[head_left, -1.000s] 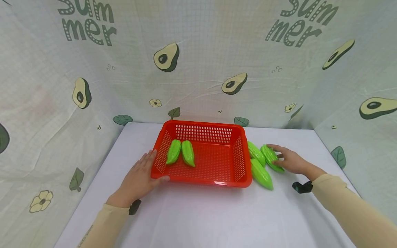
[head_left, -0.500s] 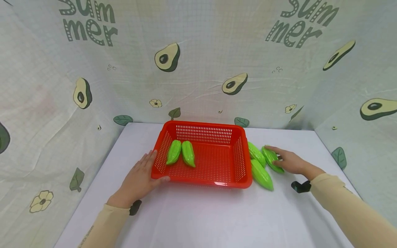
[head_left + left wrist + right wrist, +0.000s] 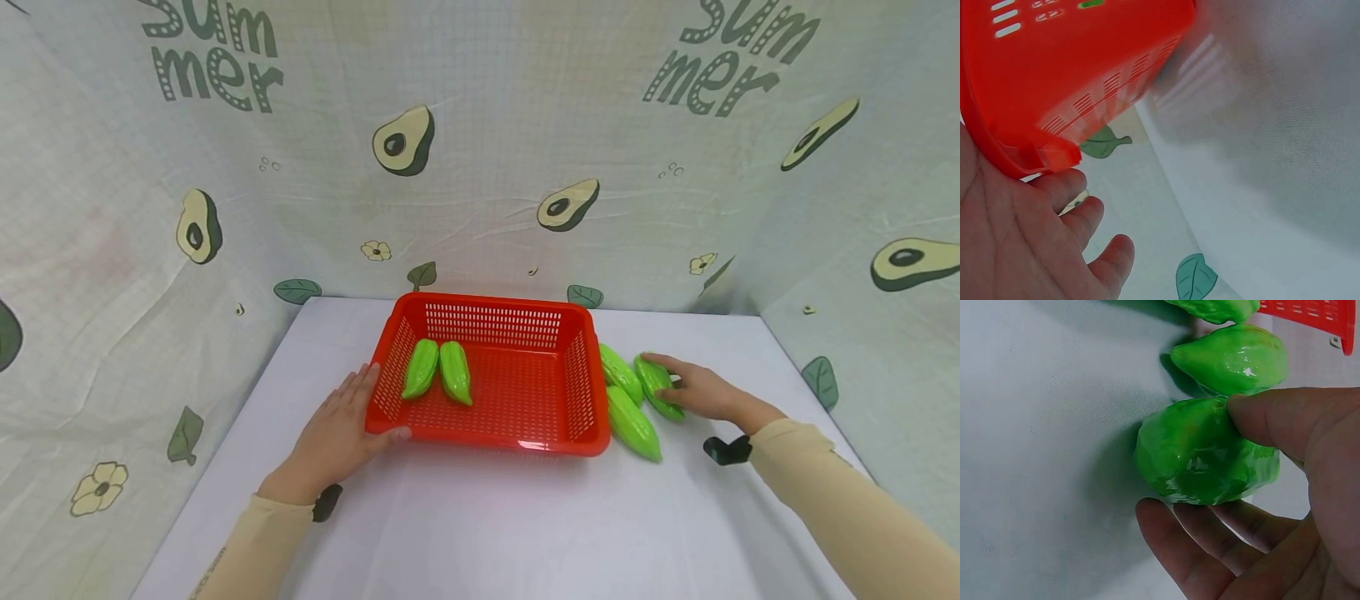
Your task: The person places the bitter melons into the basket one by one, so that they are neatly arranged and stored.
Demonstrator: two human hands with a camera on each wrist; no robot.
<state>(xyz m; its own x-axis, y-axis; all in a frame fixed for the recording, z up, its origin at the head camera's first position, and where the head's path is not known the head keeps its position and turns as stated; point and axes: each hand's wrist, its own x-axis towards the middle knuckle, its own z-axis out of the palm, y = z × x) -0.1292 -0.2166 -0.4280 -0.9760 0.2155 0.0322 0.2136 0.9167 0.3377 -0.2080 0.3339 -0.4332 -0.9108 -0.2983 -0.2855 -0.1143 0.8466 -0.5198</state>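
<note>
A red plastic basket [image 3: 517,392] with slotted walls stands on the table, two green bitter melons [image 3: 421,368] lying in its left part. My left hand [image 3: 333,437] rests against the basket's left near corner, fingers straight along the outside and thumb by the front rim. To the right of the basket, my right hand [image 3: 701,390] holds a bitter melon [image 3: 654,379], thumb on one side and fingers on the other. In the right wrist view, that bitter melon [image 3: 1191,456] sits low by the table. Two more bitter melons [image 3: 633,423] lie between it and the basket.
The table [image 3: 480,525] has a white cover. Behind it and at both sides hangs pale cloth [image 3: 480,233] printed with avocados and leaves, close to the table's edges. A dark strap piece [image 3: 727,451] sits at my right wrist.
The right fingers have closed in slightly on the bitter melon, which has shifted a little. My left hand and the basket have stayed in place.
</note>
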